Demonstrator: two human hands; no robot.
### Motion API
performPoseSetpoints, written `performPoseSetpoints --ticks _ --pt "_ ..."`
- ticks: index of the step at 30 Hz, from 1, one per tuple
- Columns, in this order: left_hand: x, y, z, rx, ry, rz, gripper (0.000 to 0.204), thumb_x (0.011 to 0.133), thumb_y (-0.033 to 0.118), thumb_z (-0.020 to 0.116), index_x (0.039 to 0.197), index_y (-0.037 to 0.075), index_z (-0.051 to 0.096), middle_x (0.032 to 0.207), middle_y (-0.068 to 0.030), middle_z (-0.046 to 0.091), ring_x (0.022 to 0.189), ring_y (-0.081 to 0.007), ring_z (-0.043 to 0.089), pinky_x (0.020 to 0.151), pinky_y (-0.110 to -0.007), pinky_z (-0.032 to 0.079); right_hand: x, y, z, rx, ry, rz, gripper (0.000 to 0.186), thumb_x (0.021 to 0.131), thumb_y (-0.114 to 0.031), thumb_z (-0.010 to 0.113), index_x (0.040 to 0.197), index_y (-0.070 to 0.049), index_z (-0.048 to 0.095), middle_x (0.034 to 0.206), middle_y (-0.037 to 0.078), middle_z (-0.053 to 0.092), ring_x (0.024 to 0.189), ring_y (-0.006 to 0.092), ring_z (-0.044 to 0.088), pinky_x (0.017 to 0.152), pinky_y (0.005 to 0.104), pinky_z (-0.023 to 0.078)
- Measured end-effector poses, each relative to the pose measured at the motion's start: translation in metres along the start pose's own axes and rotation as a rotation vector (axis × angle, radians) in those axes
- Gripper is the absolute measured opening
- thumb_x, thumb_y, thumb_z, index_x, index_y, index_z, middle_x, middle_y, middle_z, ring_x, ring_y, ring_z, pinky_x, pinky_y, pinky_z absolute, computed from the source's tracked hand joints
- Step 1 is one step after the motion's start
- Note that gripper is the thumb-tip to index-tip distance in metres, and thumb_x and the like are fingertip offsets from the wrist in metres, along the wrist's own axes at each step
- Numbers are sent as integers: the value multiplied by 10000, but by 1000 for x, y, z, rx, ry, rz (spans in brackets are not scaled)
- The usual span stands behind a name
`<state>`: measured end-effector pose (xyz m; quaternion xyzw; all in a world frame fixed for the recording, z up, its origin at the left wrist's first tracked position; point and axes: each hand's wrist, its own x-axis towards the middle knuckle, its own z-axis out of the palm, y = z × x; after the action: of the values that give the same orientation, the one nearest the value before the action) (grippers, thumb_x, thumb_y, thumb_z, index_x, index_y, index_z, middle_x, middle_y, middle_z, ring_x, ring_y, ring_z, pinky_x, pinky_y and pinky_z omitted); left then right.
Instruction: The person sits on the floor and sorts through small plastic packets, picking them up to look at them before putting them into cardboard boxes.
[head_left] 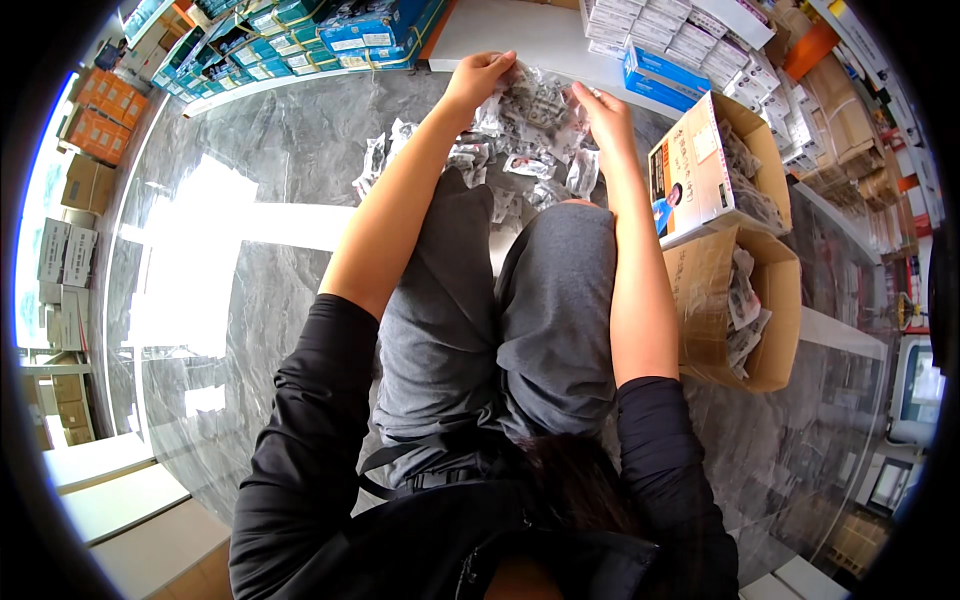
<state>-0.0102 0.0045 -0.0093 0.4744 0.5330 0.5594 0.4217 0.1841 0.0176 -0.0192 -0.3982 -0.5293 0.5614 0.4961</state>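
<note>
Beyond my knees, a large clear plastic bag with small grey-and-black parts in it is stretched between my two hands. My left hand is closed on its upper left edge, thumb against the fingers. On the other side, my right hand has its fingertips pinched at the bag's right edge. Small clear packets lie scattered on the floor under and around it. One packet with red print rests just in front of my knees. What the parts inside are is too small to tell.
To my right stand two open cardboard boxes, a printed one and a plain one, both with clear packets inside. Stacked teal boxes are at the far left, white cartons and a blue box at the far right.
</note>
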Motion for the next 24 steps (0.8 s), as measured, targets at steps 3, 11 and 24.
performPoseSetpoints --ticks 3,11,24 --pt "-1 1 0 -30 16 6 308 832 316 552 827 17 628 710 8 587 600 -48 463 546 -195 363 0 -2 0 -46 -4 6 232 785 -203 622 887 6 624 813 -2 601 723 50 515 651 184 381" --pt "2 3 -5 -3 13 11 293 823 296 571 824 8 629 717 7 591 629 -54 494 573 -198 389 0 -3 1 -28 6 -3 221 776 -215 634 862 -12 634 773 -8 599 676 43 510 612 177 378" --pt "0 6 -4 -54 15 62 291 829 287 564 744 12 613 625 24 533 555 -57 423 509 -216 347 -3 -7 5 56 -22 -12 221 788 -203 620 870 1 626 754 -5 595 653 54 527 595 181 406"
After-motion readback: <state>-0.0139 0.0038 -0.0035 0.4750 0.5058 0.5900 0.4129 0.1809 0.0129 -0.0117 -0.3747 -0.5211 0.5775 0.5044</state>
